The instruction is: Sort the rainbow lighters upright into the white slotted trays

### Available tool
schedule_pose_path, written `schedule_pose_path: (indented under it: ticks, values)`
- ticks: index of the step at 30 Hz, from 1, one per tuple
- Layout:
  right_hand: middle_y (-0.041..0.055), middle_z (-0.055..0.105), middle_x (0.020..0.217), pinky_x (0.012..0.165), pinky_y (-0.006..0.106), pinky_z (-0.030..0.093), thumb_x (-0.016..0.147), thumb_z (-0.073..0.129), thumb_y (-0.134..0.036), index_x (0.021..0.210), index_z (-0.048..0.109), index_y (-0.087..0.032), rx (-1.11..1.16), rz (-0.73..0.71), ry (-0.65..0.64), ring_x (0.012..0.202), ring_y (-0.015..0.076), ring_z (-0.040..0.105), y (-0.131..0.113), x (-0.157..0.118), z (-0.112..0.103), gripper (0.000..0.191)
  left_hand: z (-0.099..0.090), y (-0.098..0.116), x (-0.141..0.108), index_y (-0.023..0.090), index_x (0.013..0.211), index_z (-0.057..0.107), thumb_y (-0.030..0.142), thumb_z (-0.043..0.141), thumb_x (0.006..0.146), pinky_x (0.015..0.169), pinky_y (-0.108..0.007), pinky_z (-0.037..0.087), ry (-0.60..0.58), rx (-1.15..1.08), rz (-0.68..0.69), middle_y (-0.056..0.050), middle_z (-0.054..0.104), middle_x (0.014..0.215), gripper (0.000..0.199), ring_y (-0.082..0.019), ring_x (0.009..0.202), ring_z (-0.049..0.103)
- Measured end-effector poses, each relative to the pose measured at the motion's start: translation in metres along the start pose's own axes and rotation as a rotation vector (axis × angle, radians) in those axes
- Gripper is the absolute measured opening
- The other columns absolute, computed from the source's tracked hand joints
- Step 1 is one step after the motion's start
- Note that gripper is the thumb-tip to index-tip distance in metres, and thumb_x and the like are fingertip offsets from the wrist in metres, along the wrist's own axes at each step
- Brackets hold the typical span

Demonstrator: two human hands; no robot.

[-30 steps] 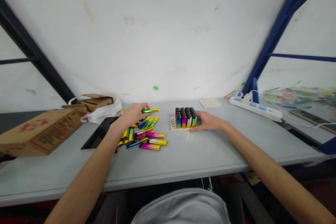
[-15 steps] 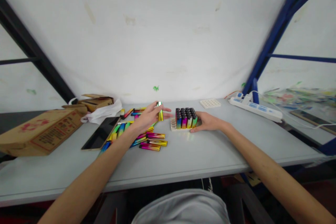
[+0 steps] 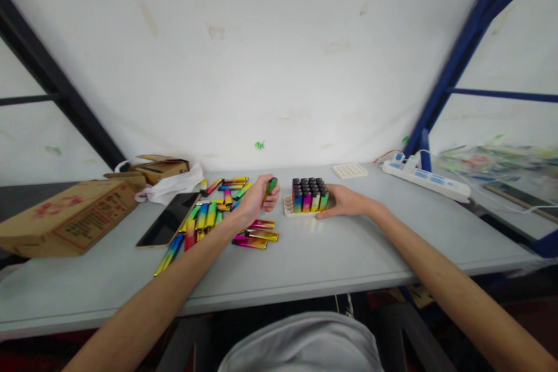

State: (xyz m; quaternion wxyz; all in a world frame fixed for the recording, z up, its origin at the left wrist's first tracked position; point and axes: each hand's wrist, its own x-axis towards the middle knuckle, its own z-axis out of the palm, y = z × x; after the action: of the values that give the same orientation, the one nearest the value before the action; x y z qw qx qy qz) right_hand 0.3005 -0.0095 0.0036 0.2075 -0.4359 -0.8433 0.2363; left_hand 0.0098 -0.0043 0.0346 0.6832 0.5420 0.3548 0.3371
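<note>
A: What are we seeing at the left hand (image 3: pixel 261 197)?

B: We're seeing it gripping a green lighter (image 3: pixel 271 186), fingers curled in, the lighter's top showing above the fist. It's hovering between the loose lighters (image 3: pixel 209 215) and the white tray (image 3: pixel 288 207), near the tray but apart.

A: And the right hand (image 3: pixel 349 200)?

B: We're finding it clasping the tray's right end, thumb lying at the near edge; we're losing its other fingers behind the upright lighters (image 3: pixel 310 196).

A: Where are the lighters sitting?

B: We're noting the upright ones filling most of the tray, dark tops up, with bare holes showing at its left. The loose ones are lying scattered on the surface (image 3: pixel 331 258), some overlapping, the left forearm partly covering them.

A: Surroundings?

B: We're logging a dark tablet (image 3: pixel 166 222) lying just left of the scatter, a cardboard box (image 3: pixel 70 218) resting farther left, and a power strip (image 3: pixel 427 180) lying off right.
</note>
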Motion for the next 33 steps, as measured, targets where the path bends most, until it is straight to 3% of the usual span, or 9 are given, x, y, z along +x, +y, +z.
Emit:
schedule_pose_path:
  ticks: [8, 12, 15, 19, 24, 29, 33]
  values:
    - [0.0101, 0.076, 0.117, 0.09, 0.042, 0.055, 0.07, 0.086, -0.06, 0.123, 0.067, -0.016, 0.029, 0.004, -0.01, 0.101, 0.032, 0.07, 0.0, 0.0, 0.0, 0.071, 0.006, -0.004, -0.001, 0.022, 0.065, 0.034, 0.039, 0.038, 0.088, 0.042, -0.02, 0.008, 0.131, 0.087, 0.019, 0.008, 0.019, 0.055, 0.029, -0.007, 0.042, 0.012]
    - [0.0109, 0.076, 0.113, 0.086, 0.041, 0.055, 0.07, 0.086, -0.059, 0.121, 0.068, -0.015, 0.006, 0.007, 0.002, 0.096, 0.0313, 0.069, -0.001, 0.0, 0.0, 0.07, 0.003, -0.005, 0.001, 0.022, 0.067, 0.038, 0.048, 0.038, 0.092, 0.042, -0.019, 0.009, 0.113, 0.072, 0.022, 0.009, 0.02, 0.054, 0.036, -0.006, 0.04, 0.013]
    - [0.0103, 0.076, 0.109, 0.082, 0.04, 0.055, 0.069, 0.086, -0.061, 0.118, 0.069, -0.014, 0.017, -0.001, 0.006, 0.093, 0.0307, 0.069, -0.001, -0.001, 0.0, 0.069, 0.001, -0.008, 0.002, 0.021, 0.078, 0.046, 0.056, 0.04, 0.092, 0.041, -0.018, 0.015, 0.068, 0.046, 0.038, 0.009, 0.027, 0.054, 0.037, -0.007, 0.04, 0.019]
    - [0.0089, 0.077, 0.101, 0.08, 0.039, 0.054, 0.066, 0.087, -0.063, 0.115, 0.071, -0.014, 0.015, 0.0, 0.038, 0.09, 0.0305, 0.068, 0.001, -0.001, 0.003, 0.071, -0.001, -0.015, 0.006, 0.023, 0.087, 0.044, 0.044, 0.052, 0.086, 0.042, -0.02, 0.031, 0.064, 0.056, 0.174, 0.007, 0.046, 0.058, 0.022, -0.01, 0.043, 0.039]
    - [0.0078, 0.076, 0.094, 0.076, 0.036, 0.053, 0.064, 0.086, -0.066, 0.111, 0.073, -0.014, 0.005, -0.012, 0.043, 0.085, 0.0279, 0.066, 0.0, -0.001, 0.005, 0.071, -0.006, -0.02, 0.015, 0.016, 0.093, 0.062, 0.044, 0.063, 0.088, 0.068, -0.027, 0.053, 0.148, 0.387, 0.402, -0.005, 0.07, 0.085, 0.028, -0.017, 0.076, 0.065]
    - [0.0074, 0.075, 0.091, 0.072, 0.034, 0.05, 0.064, 0.085, -0.067, 0.108, 0.073, -0.013, -0.021, -0.016, 0.042, 0.081, 0.0253, 0.064, -0.003, 0.0, 0.006, 0.071, -0.019, -0.027, 0.022, 0.015, 0.104, 0.073, 0.046, 0.068, 0.087, 0.093, -0.039, 0.056, 0.121, 0.627, 0.513, -0.011, 0.077, 0.107, 0.036, -0.025, 0.101, 0.07]
    - [0.0077, 0.075, 0.095, 0.074, 0.034, 0.05, 0.065, 0.085, -0.066, 0.11, 0.073, -0.013, -0.017, -0.032, 0.031, 0.083, 0.0257, 0.064, -0.002, 0.001, 0.006, 0.07, -0.028, -0.035, 0.026, 0.016, 0.115, 0.07, 0.047, 0.068, 0.087, 0.097, -0.043, 0.058, 0.139, 0.657, 0.502, -0.012, 0.079, 0.109, 0.042, -0.028, 0.099, 0.075]
